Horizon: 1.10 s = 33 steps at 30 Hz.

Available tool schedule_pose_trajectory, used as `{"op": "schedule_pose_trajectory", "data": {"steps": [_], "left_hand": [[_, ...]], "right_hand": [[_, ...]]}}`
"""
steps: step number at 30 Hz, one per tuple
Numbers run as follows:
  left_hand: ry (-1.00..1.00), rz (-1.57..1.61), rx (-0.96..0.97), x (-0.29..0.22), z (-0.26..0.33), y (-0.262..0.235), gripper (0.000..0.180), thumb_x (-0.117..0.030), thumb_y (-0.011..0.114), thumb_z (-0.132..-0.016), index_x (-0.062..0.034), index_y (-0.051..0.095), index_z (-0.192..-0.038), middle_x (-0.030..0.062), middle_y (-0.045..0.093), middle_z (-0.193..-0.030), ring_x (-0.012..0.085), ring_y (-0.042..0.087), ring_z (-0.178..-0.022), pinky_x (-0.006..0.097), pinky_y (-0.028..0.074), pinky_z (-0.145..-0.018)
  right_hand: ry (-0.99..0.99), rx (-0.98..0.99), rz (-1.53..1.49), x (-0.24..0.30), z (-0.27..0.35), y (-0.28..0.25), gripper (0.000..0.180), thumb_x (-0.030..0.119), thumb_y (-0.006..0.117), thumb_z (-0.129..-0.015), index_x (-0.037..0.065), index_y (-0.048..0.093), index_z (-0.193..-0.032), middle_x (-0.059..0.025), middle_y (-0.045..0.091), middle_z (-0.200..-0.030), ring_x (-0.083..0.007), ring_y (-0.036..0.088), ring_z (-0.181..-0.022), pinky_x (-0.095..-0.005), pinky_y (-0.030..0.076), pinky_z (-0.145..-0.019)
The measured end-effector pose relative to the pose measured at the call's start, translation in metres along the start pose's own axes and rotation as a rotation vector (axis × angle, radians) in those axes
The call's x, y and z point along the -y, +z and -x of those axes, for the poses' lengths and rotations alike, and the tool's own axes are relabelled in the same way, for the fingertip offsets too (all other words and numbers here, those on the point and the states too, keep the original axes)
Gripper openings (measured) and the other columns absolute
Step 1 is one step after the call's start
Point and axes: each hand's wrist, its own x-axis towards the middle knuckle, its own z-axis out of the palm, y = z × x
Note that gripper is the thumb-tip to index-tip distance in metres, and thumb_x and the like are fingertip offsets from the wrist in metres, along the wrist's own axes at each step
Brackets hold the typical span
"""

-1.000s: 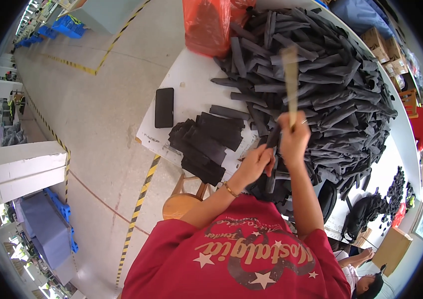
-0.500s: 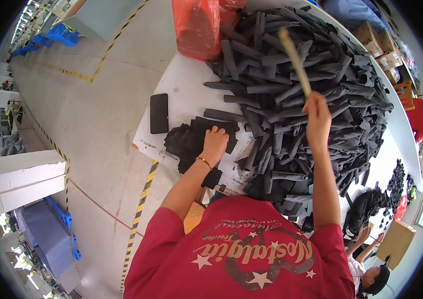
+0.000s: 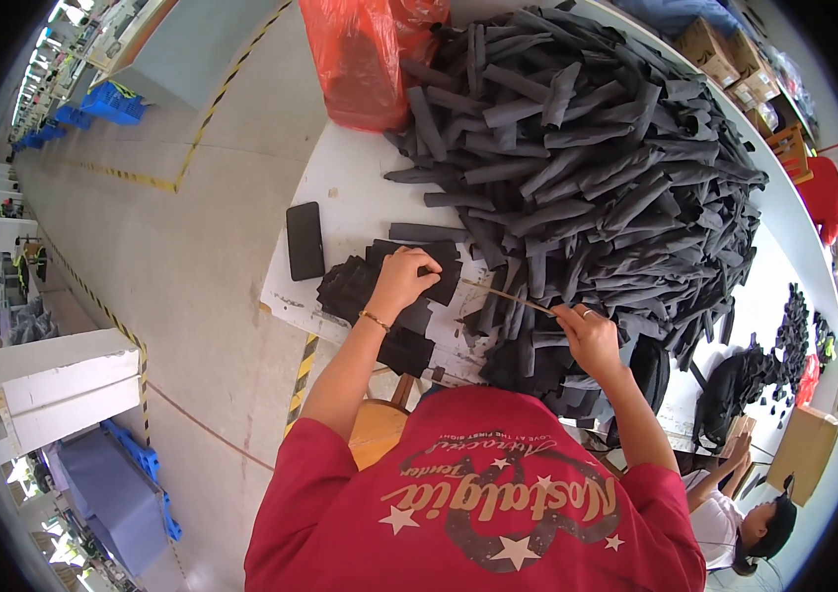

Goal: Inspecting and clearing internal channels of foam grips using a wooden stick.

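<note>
A thin, flat wooden stick (image 3: 508, 295) is gripped at its near end by my right hand (image 3: 591, 340). Its far end reaches left to the flat black fabric pieces (image 3: 449, 264). My left hand (image 3: 403, 281) rests on these pieces with its fingers bent and thumb and forefinger drawn together at the top piece; the pinch itself is partly hidden. More black pieces (image 3: 342, 286) lie fanned out beside that wrist. One dark fabric tube (image 3: 427, 233) lies just beyond them. To the right rises a large heap of dark grey fabric tubes (image 3: 597, 178).
The white table (image 3: 350, 183) also carries a black phone (image 3: 305, 242) near its left edge and a red plastic bag (image 3: 355, 74) at the back. A wooden stool (image 3: 378, 434) stands by the near edge. Another person (image 3: 725, 518) sits at the lower right.
My right hand has come down and nearer from over the heap, bringing the stick to the flat pieces. My left fingers, earlier lying over the pieces, are now drawn together.
</note>
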Motion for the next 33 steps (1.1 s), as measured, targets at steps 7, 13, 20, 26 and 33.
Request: {"op": "schedule_pose_trajectory", "data": {"steps": [7, 13, 20, 26, 33], "left_hand": [[0.065, 0.126, 0.03, -0.015, -0.004, -0.012, 0.011, -0.013, 0.073, -0.071, -0.0083, 0.072, -0.081, 0.0056, 0.069, -0.083, 0.0276, 0.062, -0.086, 0.036, 0.049, -0.08], [0.411, 0.1, -0.225, -0.101, -0.006, -0.012, 0.028, -0.014, 0.074, -0.072, -0.0101, 0.068, -0.099, 0.0091, 0.064, -0.099, 0.0273, 0.061, -0.097, 0.036, 0.049, -0.082], [-0.4, 1.977, -0.411, -0.052, 0.033, 0.042, 0.034, -0.016, 0.065, -0.091, -0.003, 0.056, -0.121, 0.0083, 0.063, -0.097, 0.0258, 0.064, -0.091, 0.042, 0.052, -0.089], [-0.52, 1.94, -0.687, -0.092, 0.021, 0.037, 0.024, -0.026, 0.065, -0.092, -0.0047, 0.062, -0.103, 0.0054, 0.062, -0.077, 0.0174, 0.061, -0.066, 0.037, 0.055, -0.071], [-0.549, 1.353, -1.213, -0.023, 0.011, -0.026, 0.03, -0.029, 0.065, -0.091, -0.0115, 0.053, -0.07, -0.0035, 0.04, -0.054, 0.0038, 0.033, -0.043, 0.021, 0.025, -0.038]], "right_hand": [[-0.054, 0.003, 0.045, 0.003, -0.012, 0.006, 0.016, 0.011, 0.063, -0.085, 0.011, 0.064, -0.101, -0.0074, 0.056, -0.074, -0.0258, 0.062, -0.064, -0.0381, 0.049, -0.053], [0.003, -0.111, -0.326, 0.038, -0.037, 0.06, 0.021, 0.009, 0.06, -0.089, 0.005, 0.063, -0.109, -0.0075, 0.061, -0.074, -0.0212, 0.061, -0.062, -0.0342, 0.048, -0.055], [0.372, 0.262, -1.026, 0.076, -0.025, 0.084, 0.014, 0.007, 0.057, -0.091, -0.002, 0.06, -0.1, -0.0076, 0.056, -0.068, -0.0174, 0.055, -0.061, -0.0309, 0.043, -0.057], [0.333, -0.074, -0.553, 0.106, -0.018, 0.097, 0.009, 0.007, 0.057, -0.089, -0.002, 0.057, -0.092, -0.0253, 0.059, -0.079, -0.0441, 0.059, -0.075, -0.0476, 0.046, -0.063], [0.073, 0.406, -0.368, 0.076, 0.061, 0.066, 0.01, 0.009, 0.055, -0.091, 0.001, 0.062, -0.089, -0.0203, 0.063, -0.077, -0.0389, 0.063, -0.072, -0.0453, 0.048, -0.062]]}}
